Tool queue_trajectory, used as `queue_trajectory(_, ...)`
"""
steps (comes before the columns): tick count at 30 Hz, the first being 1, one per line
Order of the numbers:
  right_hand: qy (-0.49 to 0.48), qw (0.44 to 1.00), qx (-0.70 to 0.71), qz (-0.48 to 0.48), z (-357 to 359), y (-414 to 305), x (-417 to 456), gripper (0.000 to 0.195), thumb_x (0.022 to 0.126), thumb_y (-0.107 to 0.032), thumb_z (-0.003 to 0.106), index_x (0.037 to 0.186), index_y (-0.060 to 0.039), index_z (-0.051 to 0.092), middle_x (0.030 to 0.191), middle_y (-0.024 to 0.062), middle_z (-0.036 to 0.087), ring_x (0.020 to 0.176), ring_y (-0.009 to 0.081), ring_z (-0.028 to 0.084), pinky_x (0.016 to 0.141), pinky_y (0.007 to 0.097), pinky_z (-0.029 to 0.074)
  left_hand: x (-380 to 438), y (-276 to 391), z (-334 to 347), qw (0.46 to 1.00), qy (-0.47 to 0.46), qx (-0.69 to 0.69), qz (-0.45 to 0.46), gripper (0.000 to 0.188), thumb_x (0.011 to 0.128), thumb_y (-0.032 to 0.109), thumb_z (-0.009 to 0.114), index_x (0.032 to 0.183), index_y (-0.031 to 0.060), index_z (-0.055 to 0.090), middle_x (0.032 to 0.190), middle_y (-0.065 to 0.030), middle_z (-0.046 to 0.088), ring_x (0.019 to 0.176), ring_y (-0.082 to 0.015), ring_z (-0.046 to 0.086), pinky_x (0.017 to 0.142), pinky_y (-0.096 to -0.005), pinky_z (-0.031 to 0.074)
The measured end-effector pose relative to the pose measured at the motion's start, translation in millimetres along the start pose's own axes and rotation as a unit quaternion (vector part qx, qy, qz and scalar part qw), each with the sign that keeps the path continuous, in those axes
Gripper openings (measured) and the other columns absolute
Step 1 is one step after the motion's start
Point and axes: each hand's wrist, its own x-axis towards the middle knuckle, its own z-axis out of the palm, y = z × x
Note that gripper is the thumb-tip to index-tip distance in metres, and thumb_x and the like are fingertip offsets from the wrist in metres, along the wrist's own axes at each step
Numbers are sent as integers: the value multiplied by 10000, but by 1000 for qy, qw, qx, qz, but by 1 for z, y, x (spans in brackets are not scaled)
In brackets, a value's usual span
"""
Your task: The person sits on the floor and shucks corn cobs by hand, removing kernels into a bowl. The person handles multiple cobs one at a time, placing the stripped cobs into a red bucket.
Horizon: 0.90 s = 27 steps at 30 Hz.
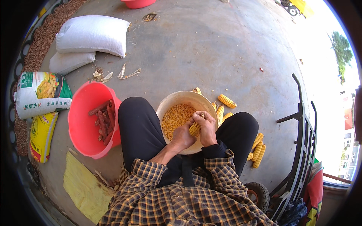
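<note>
Both of my hands grip one ear of yellow corn above a pale round basin between my knees. My left hand closes round its lower left side. My right hand holds its other side, with the thumb near the dark tip. Loose corn kernels lie in the basin. Beyond and to the right of it, whole ears of corn rest on the concrete floor, and several more lie beside my right knee. A red plastic tub at my left holds bare reddish corncobs.
Stuffed white sacks and printed sacks lie at the left, near a yellow sheet. Dry husks are on the floor. A black metal hand truck with a rubber wheel stands at the right. Another red basin is far ahead.
</note>
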Motion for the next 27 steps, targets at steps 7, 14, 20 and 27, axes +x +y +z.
queue_trajectory(7,32,999,35,8,5,0,-1,139,890,-58,625,1011,11,629,872,62,638,806,138,596,740,275,494,4,-3,5,1000,-6,-9,11,600,669,145,716,1244,68,563,1021,-227,666,976,-371,642,848,-427,503)
queue_trajectory(14,-78,997,1,-10,10,-13,-4,236,862,-35,612,1089,-13,551,1011,71,620,933,134,564,835,279,464,11,-4,-11,989,-65,-124,-37,527,702,198,735,1184,39,595,1046,-234,666,1014,-357,646,863,-398,507)
queue_trajectory(20,59,966,-180,-174,14,10,-2,149,821,-51,646,893,-20,518,784,34,583,734,94,536,661,271,459,9,3,4,1000,-22,-20,-8,509,750,257,729,1187,40,582,1005,-247,669,985,-379,648,812,-430,514)
queue_trajectory(27,86,983,-139,-79,6,6,4,212,844,-170,717,869,-13,576,754,17,587,727,87,538,664,257,449,3,16,-5,997,-59,-45,-24,653,767,299,704,1326,52,474,1022,-250,664,1020,-388,635,855,-422,496)
